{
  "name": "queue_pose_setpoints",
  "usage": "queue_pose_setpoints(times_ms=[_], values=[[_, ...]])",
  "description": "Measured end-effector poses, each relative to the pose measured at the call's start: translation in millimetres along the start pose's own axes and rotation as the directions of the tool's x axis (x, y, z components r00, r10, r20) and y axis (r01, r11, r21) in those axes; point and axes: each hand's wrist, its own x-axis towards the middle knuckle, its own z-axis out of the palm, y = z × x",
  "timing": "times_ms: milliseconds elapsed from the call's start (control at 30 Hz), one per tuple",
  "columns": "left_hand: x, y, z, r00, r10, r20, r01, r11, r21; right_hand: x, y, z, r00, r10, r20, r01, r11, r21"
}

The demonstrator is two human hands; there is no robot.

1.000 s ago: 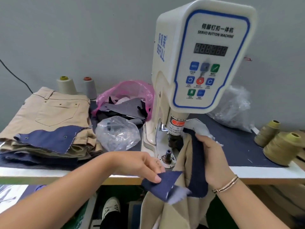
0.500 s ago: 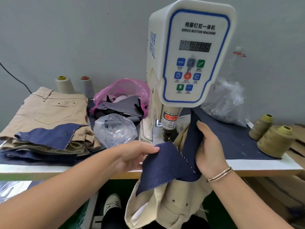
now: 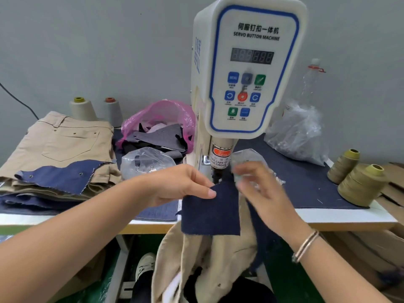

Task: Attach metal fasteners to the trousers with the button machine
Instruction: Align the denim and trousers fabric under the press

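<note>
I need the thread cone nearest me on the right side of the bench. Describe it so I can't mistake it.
Start at the white servo button machine and follow the dark blue mat right to its front corner. Two olive-yellow cones stand there; yours is the front thread cone, lower in view. It looks larger than the rear cone and stands nearer the bench edge.

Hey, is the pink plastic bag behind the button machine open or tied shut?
Open. The pink bag's mouth gapes toward the camera, and dark fabric scraps spill out of it onto the table, left of the button machine.
</note>
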Motion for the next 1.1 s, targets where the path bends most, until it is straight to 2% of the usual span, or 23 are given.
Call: queue_pose_setpoints(times_ms=[67,100,167,267,367,433,567,667,767,833,933,1100], values=[[1,4,3,0.999,0.029,0.026,-0.029,0.999,0.022,3,-8,7,0.933,0.08,0.35,-0.123,0.987,0.104],[0,6,3,0.998,0.046,0.045,-0.048,0.998,0.03,7,-9,7,0.901,0.117,0.419,-0.18,0.977,0.115],[-2,5,3,0.992,0.076,0.097,-0.079,0.997,0.025,15,-9,3,0.881,0.174,0.439,-0.243,0.964,0.106],[-4,0,1,0.987,0.122,0.101,-0.119,0.992,-0.039,22,-3,2,0.828,0.257,0.499,-0.287,0.958,-0.018],[-5,4,-5,0.983,0.155,0.102,-0.145,0.985,-0.099,18,0,12,0.788,0.25,0.562,-0.341,0.938,0.061],[-6,7,-8,0.979,0.148,0.137,-0.14,0.988,-0.068,16,-2,16,0.793,0.242,0.56,-0.366,0.923,0.121],[-7,5,-10,0.986,0.078,0.146,-0.073,0.996,-0.042,20,-1,13,0.787,0.259,0.56,-0.342,0.939,0.046],[-9,-3,-9,0.979,0.023,0.204,-0.015,0.999,-0.043,18,1,10,0.835,0.216,0.507,-0.39,0.881,0.268],[-13,-15,-2,0.966,-0.049,0.252,0.053,0.999,-0.007,19,1,1,0.9,0.232,0.368,-0.398,0.779,0.484],[-18,-23,6,0.961,-0.105,0.255,0.111,0.994,-0.009,20,0,-6,0.909,0.239,0.341,-0.388,0.786,0.482],[-18,-34,19,0.958,-0.111,0.263,0.124,0.992,-0.032,19,-3,-12,0.905,0.273,0.327,-0.399,0.815,0.421],[-13,-42,42,0.967,-0.092,0.239,0.116,0.989,-0.089,22,-7,-7,0.924,0.33,0.193,-0.379,0.852,0.362]])
